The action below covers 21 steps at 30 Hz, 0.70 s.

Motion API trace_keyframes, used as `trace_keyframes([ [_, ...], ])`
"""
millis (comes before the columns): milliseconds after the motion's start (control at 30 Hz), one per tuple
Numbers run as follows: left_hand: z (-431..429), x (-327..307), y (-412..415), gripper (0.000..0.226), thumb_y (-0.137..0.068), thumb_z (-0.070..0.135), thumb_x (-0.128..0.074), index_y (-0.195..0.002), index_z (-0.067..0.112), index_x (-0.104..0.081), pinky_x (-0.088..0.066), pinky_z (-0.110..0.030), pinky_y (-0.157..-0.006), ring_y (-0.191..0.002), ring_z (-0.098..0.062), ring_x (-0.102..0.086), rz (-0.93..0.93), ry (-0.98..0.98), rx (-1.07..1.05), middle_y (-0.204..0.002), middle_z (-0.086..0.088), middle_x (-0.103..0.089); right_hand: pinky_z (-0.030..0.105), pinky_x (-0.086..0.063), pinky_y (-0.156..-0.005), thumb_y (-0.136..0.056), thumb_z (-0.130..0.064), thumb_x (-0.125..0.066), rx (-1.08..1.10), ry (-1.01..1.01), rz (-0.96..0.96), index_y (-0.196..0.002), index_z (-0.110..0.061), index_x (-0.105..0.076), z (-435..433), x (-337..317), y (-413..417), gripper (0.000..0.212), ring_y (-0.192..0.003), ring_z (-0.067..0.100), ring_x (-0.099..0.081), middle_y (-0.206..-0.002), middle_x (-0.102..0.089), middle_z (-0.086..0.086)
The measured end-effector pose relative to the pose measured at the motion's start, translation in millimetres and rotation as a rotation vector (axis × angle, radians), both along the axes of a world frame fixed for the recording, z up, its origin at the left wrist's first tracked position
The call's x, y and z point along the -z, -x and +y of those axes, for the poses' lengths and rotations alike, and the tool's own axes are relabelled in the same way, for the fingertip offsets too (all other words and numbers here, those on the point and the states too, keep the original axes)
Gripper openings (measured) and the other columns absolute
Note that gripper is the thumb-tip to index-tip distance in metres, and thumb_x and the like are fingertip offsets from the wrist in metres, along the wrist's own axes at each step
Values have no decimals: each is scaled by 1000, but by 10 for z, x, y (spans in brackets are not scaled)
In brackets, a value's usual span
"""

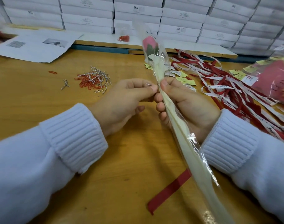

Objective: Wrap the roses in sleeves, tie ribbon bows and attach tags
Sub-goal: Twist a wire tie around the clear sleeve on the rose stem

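Observation:
A pink rose [149, 44] with a pale cream stem sits inside a clear plastic sleeve [183, 131] that runs from top centre down to the bottom right. My right hand [185, 102] grips the sleeved stem just below the bloom. My left hand [121, 101] pinches a thin silver twist tie [149, 84] against the sleeve, right beside my right thumb. A single red ribbon [168, 189] lies on the wooden table under the sleeve. A heap of red and white ribbons [227, 81] and yellow tags [183, 78] lies to the right.
A pile of silver twist ties and orange paper clips [92, 80] lies at centre left. Printed sheets [36, 44] lie at back left. Stacked white boxes [138, 13] line the back. A pink printed bag [273, 78] lies at far right.

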<state>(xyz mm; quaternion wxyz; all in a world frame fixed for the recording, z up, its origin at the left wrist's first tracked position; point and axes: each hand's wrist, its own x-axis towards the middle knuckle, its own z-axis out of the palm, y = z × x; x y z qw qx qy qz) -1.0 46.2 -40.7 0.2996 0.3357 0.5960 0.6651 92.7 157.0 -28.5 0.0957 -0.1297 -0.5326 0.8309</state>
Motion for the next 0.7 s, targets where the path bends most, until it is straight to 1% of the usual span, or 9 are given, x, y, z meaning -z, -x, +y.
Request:
trace_keyframes([
  [67,11,23,10,26,-90,16,-59,-66,23,-69,-42,-32,-77,-71,-8,-57,40,-12,-29,-66,8,-63,17,-44,-38,-96,-23,-50,15,-14,-3,-84,-18,-52,0,6,3,12,-43,6,-57,-56,-59,-2],
  [100,23,31,5,22,-89,15,-61,-70,23,-68,-45,-30,-77,-72,-8,-58,129,-16,-89,-68,8,-64,17,-44,-37,-96,-23,-50,25,-17,-4,-84,-18,-52,0,7,4,13,-43,6,-57,-56,-59,-2],
  [167,36,33,-14,13,-87,12,-65,-83,24,-65,-48,-23,-74,-74,-6,-60,415,-10,-224,-75,9,-64,16,-44,-38,-96,-22,-50,43,-11,-3,-83,-17,-52,-2,11,6,14,-43,7,-57,-55,-59,-2],
  [267,-12,-16,-16,16,-82,13,-68,-97,18,-65,-44,-12,-73,-82,-8,-62,892,29,-330,-88,7,-65,16,-44,-38,-95,-21,-50,62,6,3,-82,-15,-51,-10,11,7,15,-43,7,-57,-55,-59,-1],
  [300,-34,-26,-7,17,-81,14,-67,-98,13,-67,-45,-15,-75,-84,-13,-63,1020,47,-338,-91,3,-67,16,-44,-38,-95,-21,-50,66,12,3,-82,-15,-51,-11,9,6,15,-43,7,-57,-55,-59,0],
  [367,-71,-45,-15,25,-81,20,-62,-102,9,-68,-48,-34,-83,-94,-22,-62,1189,130,-335,-99,-4,-68,16,-45,-38,-95,-22,-51,73,27,-4,-83,-16,-51,-10,10,5,13,-44,7,-57,-55,-59,0],
  [467,-92,-85,-60,34,-83,27,-51,-105,8,-68,-46,-48,-87,-107,-29,-59,1362,247,-329,-109,-6,-67,17,-45,-39,-96,-24,-51,82,38,-13,-84,-17,-51,-18,15,3,14,-43,7,-56,-55,-59,-1],
  [567,-99,-115,-89,39,-82,28,-41,-100,6,-69,-46,-47,-83,-101,-30,-61,1458,310,-303,-100,-8,-69,17,-45,-39,-96,-24,-50,76,37,-12,-83,-17,-50,-21,7,0,15,-43,7,-55,-54,-58,-1],
  [700,-94,-110,-108,28,-82,19,-48,-98,7,-67,-42,-43,-86,-96,-30,-62,1449,403,-324,-94,-8,-70,19,-50,-45,-96,-23,-50,41,29,-3,-82,-16,-50,-27,1,-5,15,-47,9,-58,-56,-59,1],
])
